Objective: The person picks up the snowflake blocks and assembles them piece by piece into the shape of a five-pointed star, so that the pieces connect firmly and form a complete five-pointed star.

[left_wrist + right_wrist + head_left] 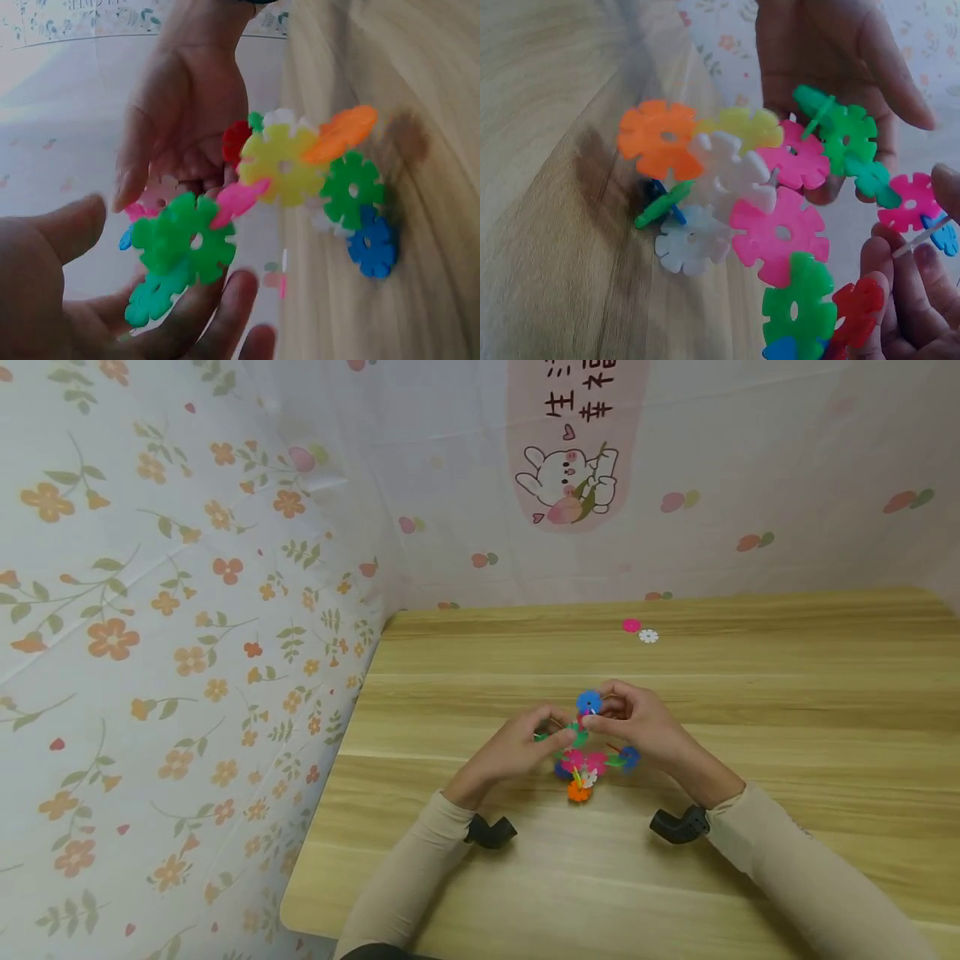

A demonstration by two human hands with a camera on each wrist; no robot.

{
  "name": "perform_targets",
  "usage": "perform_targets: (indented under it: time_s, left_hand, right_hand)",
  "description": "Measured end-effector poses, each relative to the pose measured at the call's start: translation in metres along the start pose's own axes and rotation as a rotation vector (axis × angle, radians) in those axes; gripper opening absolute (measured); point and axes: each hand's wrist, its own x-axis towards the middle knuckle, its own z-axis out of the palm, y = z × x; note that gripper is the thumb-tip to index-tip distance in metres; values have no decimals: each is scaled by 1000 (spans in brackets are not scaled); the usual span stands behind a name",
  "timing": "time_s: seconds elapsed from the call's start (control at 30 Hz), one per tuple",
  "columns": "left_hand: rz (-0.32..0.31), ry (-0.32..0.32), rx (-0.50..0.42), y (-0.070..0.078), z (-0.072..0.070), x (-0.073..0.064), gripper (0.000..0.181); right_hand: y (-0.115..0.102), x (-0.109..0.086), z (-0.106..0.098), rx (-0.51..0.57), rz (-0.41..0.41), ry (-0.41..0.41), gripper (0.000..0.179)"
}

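A linked cluster of notched plastic flower discs stands between the hands, including a yellow disc (262,165), an orange disc (656,139) and a pink disc (759,240). My left hand (517,745) has its fingers behind the green discs (847,139), its thumb apart from them. With thumb and fingers, my right hand (645,727) pinches a small group at the cluster's upper end: a bright pink disc (907,201), a white disc seen edge-on (922,237) and a blue disc (589,702). A red disc (859,306) overlaps the right fingers in the right wrist view.
A loose pink disc (632,625) and a loose white disc (648,636) lie near the back of the wooden table (450,681). Black curved wrist mounts (678,825) stick out below both forearms. Patterned cloth (187,652) hangs at the left and behind.
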Motion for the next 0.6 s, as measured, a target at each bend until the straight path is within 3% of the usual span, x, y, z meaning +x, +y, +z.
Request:
perform_targets:
  time_s: [0.1, 0.2, 0.3, 0.43, 0.53, 0.6]
  left_hand:
    - [-10, 49, 21, 2, -3, 3, 33]
    - [24, 96, 9, 7, -6, 6, 30]
    - [78, 97, -24, 12, -6, 10, 25]
    - [58, 105, -115, 13, -6, 12, 21]
    - [3, 145, -192, 9, -7, 13, 20]
    - [-16, 169, -233, 5, -9, 14, 20]
  right_hand:
    - [-1, 3, 1, -22, -3, -32, 39]
    - [-3, 5, 3, -44, -11, -84, 43]
    - [-7, 8, 5, -54, -29, -158, 46]
    - [-11, 13, 3, -43, -51, -245, 44]
    - [-11, 20, -10, -65, -68, -203, 42]
    - [-9, 28, -25, -83, -83, -96, 41]
